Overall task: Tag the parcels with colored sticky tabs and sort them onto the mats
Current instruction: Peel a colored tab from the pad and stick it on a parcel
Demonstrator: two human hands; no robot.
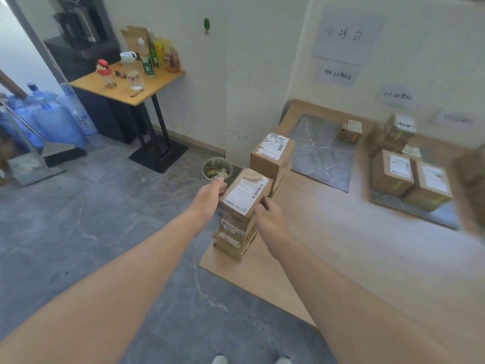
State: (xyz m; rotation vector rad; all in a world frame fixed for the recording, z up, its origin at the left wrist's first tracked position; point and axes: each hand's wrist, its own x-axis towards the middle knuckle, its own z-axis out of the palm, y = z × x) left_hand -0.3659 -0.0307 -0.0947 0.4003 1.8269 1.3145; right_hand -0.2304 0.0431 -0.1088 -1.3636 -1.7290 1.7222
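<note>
A small brown parcel (246, 195) with a white shipping label tops a stack of flat parcels (233, 237) at the near corner of a low wooden platform (341, 245). My left hand (210, 197) grips its left side and my right hand (270, 219) grips its right front edge. A larger labelled parcel (273, 156) stands just behind the stack. One grey marbled mat (320, 151) carries a single small parcel (350, 131) at its far corner. A second grey mat (420, 206) to the right holds several parcels (393, 172), some with green tabs. No sticky tabs show in my hands.
A waste bin (217, 168) with scraps stands on the grey floor left of the stack. A wooden side table (126, 85) with bottles sits against the wall, blue water jugs (52, 114) beyond it. Paper signs (343, 35) hang above the mats.
</note>
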